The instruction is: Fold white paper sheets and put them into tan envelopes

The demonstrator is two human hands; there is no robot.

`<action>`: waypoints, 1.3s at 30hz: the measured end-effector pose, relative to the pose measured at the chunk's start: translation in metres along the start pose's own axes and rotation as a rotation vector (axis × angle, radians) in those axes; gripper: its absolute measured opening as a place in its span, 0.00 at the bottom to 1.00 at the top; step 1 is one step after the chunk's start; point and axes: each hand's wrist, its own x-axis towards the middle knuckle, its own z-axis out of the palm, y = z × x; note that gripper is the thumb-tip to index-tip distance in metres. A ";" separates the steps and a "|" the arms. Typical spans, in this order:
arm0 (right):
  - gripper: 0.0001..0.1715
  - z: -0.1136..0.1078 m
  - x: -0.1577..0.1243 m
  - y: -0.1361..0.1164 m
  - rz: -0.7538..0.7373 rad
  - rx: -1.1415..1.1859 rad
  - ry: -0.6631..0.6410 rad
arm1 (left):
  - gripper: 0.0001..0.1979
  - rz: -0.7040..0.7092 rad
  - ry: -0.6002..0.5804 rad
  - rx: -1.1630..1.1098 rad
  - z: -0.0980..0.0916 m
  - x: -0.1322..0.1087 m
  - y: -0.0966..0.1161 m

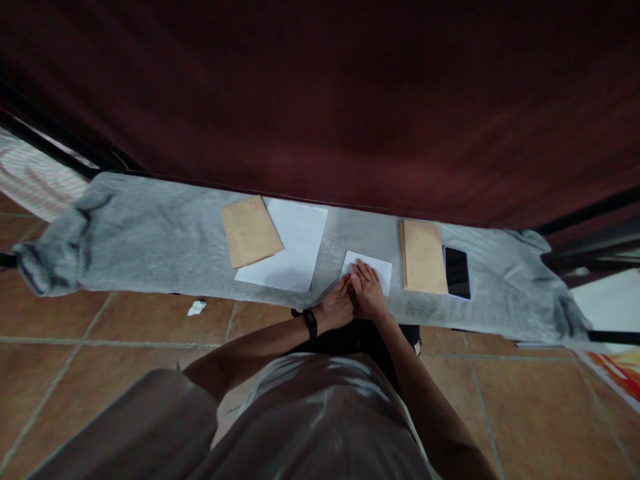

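Observation:
A small folded sheet of white paper [381, 269] lies near the front edge of the grey cloth. My right hand [369, 292] rests flat on it, fingers stretched out and pointing away from me. Close against its left side, my left hand [338, 307] lies over the paper's lower left edge with its fingers extended; their tips are partly hidden by the right hand. A black band [311, 325] is around my left wrist. To the right of the paper is a stack of brown envelopes [424, 257].
Left of my hands, brown envelopes [250, 233] overlap larger white sheets [295, 250]. A phone [457, 272] sits beside the right stack. The grey cloth [150, 233] covers a narrow surface before a dark red curtain [320, 100]. A crumpled white scrap [197, 307] is on the tiled floor.

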 end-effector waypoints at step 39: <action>0.32 -0.007 -0.067 0.008 0.152 -0.222 0.161 | 0.28 0.084 0.192 0.037 -0.008 0.030 0.001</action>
